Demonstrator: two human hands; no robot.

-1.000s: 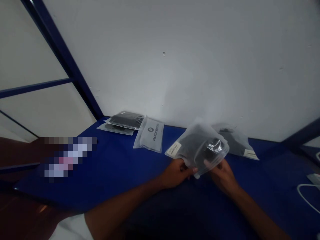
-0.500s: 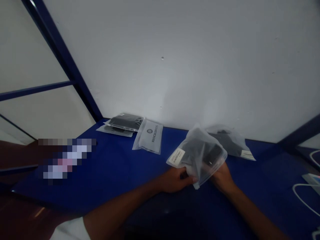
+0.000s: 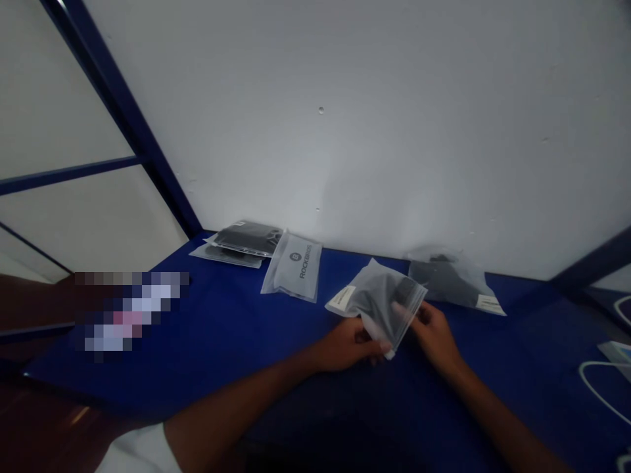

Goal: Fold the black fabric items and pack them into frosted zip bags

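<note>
A frosted plastic zip bag (image 3: 377,295) with a dark item inside and a white label on its left corner is held above the blue table. My left hand (image 3: 352,345) pinches the bag's lower corner, close to the end of the zip strip. At the bag's right edge, my right hand (image 3: 434,335) grips near the zip strip. One of its fingertips shows through the plastic; whether that finger is inside or behind the bag I cannot tell. Just behind lies another frosted bag (image 3: 446,279) with dark contents and a label.
Left of centre on the blue table (image 3: 221,315) lie a ROCKBROS-printed bag (image 3: 296,266) and a small stack of bags with black contents (image 3: 246,238). A pixelated patch covers something at far left. White cable (image 3: 599,387) runs along the right edge. A pale wall rises behind.
The bag has been lowered slightly and lies flatter, its right side drawn inward. My right hand has moved up along the zip edge; more of its fingers show. My left hand keeps its pinch.
</note>
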